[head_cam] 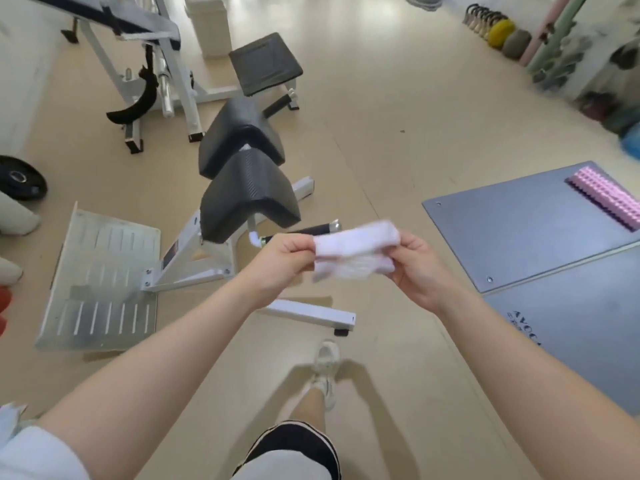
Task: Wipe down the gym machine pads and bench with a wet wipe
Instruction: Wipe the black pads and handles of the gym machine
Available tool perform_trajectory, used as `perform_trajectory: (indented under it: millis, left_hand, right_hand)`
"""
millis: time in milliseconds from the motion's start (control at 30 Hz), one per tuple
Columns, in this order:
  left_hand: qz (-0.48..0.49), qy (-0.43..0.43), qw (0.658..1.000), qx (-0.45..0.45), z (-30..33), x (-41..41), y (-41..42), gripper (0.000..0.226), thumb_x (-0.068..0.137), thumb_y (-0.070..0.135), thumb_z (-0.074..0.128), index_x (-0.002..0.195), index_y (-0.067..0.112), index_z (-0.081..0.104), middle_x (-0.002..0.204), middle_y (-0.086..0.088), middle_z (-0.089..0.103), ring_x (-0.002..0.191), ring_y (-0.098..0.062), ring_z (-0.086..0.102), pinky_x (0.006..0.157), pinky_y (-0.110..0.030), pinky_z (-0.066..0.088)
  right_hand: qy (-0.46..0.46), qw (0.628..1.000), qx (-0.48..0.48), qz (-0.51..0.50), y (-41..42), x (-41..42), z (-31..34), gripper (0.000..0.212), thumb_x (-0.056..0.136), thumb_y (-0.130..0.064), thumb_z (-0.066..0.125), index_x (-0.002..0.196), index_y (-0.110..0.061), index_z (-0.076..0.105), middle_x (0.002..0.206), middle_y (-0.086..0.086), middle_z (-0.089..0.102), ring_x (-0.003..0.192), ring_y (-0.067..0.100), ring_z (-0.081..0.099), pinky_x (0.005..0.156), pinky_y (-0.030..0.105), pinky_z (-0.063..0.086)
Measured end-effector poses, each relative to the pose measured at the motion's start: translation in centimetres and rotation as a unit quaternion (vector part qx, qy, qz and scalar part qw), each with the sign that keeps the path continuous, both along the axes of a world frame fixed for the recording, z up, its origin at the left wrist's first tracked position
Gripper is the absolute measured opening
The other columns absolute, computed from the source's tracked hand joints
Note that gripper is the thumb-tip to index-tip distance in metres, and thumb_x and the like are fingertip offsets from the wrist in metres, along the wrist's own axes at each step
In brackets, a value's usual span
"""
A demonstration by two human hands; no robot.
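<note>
Gym: padded machine (247,188), kettlebells (485,24).

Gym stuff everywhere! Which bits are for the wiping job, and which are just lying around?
For the job:
wet wipe, held by left hand and right hand
near black pad
far black pad
bench seat

Just lying about:
weight plate
pink roller
grey mat
kettlebells

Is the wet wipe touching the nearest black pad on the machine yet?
Apart. In the head view the wet wipe is held up between the left hand and right hand, with floor visible between it and the nearest black pad.
</note>
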State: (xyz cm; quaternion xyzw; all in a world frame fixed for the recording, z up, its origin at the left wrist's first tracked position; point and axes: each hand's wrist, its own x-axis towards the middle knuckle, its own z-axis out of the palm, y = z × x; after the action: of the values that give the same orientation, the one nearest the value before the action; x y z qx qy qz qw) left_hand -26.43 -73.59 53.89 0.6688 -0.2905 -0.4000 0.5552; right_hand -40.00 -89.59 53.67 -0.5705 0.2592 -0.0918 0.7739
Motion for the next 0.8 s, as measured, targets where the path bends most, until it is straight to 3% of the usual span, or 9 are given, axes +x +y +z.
perform_trajectory:
  millis: [100,233,300,400,467,567,633,700,800]
  left_hand:
    - [-0.054,-0.075,0.996,0.001,1.1,3.5,-5.5,0.049,0.078,-0.022,0.038,0.062,0.011,0.071,0.074,-0.001,0.067,0.072,-0.005,0.061,0.073,-0.014,0.046]
    - [-0.128,-0.147,0.98,0.042,1.8,7.4,-13.1,0.035,0.076,0.002,0.04,0.07,0.018,0.07,0.082,0.002,0.069,0.084,-0.024,0.06,0.089,-0.032,0.045]
    - [-0.098,-0.111,0.988,0.033,2.1,8.5,-17.1,0.026,0.075,0.015,0.04,0.068,0.016,0.065,0.076,0.009,0.066,0.081,-0.01,0.058,0.091,-0.025,0.041]
    - [-0.02,-0.125,0.992,0.019,1.8,9.3,-22.3,0.019,0.085,0.024,0.058,0.068,0.019,0.052,0.064,0.006,0.049,0.058,-0.005,0.043,0.062,-0.018,0.036]
    - [0.03,-0.169,0.985,0.019,1.0,9.6,-25.4,0.02,0.082,0.017,0.065,0.081,0.027,0.048,0.067,0.005,0.04,0.054,-0.005,0.035,0.054,-0.018,0.031]
    - [0.075,-0.187,0.979,0.022,-0.3,10.3,-30.0,0.054,0.081,0.008,0.062,0.126,0.028,0.041,0.074,0.006,0.036,0.059,-0.001,0.038,0.055,-0.01,0.034]
    - [0.119,-0.193,0.974,0.017,-1.1,10.7,-33.1,0.072,0.082,0.007,0.06,0.141,0.031,0.025,0.081,0.006,0.043,0.071,-0.003,0.046,0.062,-0.002,0.036]
    - [0.169,-0.192,0.967,0.004,-1.9,10.7,-36.5,0.079,0.084,0.007,0.057,0.143,0.038,0.015,0.087,0.01,0.052,0.082,-0.002,0.052,0.068,0.0,0.037]
    - [0.226,-0.202,0.953,-0.017,-2.9,10.7,-42.5,0.076,0.087,0.011,0.057,0.134,0.052,0.014,0.093,0.02,0.06,0.084,0.002,0.054,0.07,-0.002,0.038]
  right_hand:
    - [0.015,0.976,-0.208,0.064,-6.1,1.7,1.2,0.064,0.079,0.026,0.037,0.051,-0.021,0.07,0.069,-0.007,0.065,0.068,0.004,0.06,0.067,0.012,0.046]
    - [0.082,0.935,-0.342,0.045,-12.8,4.1,2.7,0.049,0.083,0.016,0.044,0.067,-0.021,0.071,0.071,-0.014,0.064,0.071,-0.002,0.056,0.071,0.012,0.04]
    - [0.09,0.943,-0.32,0.001,-15.9,5.6,3.4,0.038,0.084,0.008,0.049,0.066,-0.02,0.067,0.071,-0.012,0.064,0.073,0.008,0.054,0.07,0.019,0.039]
    - [0.086,0.968,-0.225,-0.067,-19.7,8.4,3.1,0.018,0.085,-0.007,0.061,0.072,-0.02,0.058,0.071,-0.002,0.056,0.069,0.011,0.05,0.062,0.017,0.038]
    - [0.107,0.972,-0.182,-0.102,-21.7,10.2,1.6,0.023,0.083,-0.005,0.063,0.089,-0.022,0.051,0.078,-0.002,0.055,0.071,0.013,0.05,0.062,0.02,0.039]
    - [0.166,0.972,-0.112,-0.126,-25.6,12.7,-0.7,0.033,0.082,-0.004,0.064,0.112,-0.011,0.051,0.099,0.007,0.061,0.083,0.017,0.057,0.072,0.023,0.043]
    - [0.167,0.978,-0.066,-0.105,-28.7,14.3,-1.7,0.01,0.084,-0.004,0.062,0.093,-0.006,0.061,0.095,0.013,0.063,0.078,0.018,0.058,0.072,0.026,0.045]
    - [0.153,0.984,-0.036,-0.085,-32.0,16.1,-2.3,0.008,0.085,-0.004,0.06,0.081,-0.011,0.058,0.085,0.009,0.063,0.072,0.016,0.058,0.07,0.026,0.045]
    - [0.123,0.991,-0.011,-0.055,-37.2,18.8,-2.5,0.007,0.087,-0.003,0.057,0.089,-0.009,0.055,0.079,0.005,0.061,0.068,0.014,0.059,0.064,0.024,0.048]
